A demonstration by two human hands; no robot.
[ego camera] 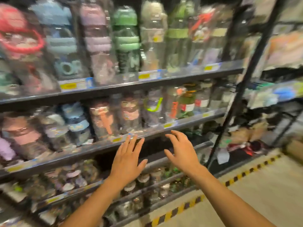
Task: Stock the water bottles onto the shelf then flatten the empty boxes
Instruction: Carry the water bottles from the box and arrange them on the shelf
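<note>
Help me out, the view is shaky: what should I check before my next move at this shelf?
1. Left hand free: ok, open, holding nothing.
2. Right hand free: ok, open, holding nothing.
3. Room on the shelf: ok, a dark gap shows between the hands.
4. Box of bottles in view: not ok, none seen.
5. Neighbouring water bottles upright: cannot tell, too blurred.

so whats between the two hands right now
No object: between the left hand and right hand the head view shows only the dark shelf opening behind them.
</note>
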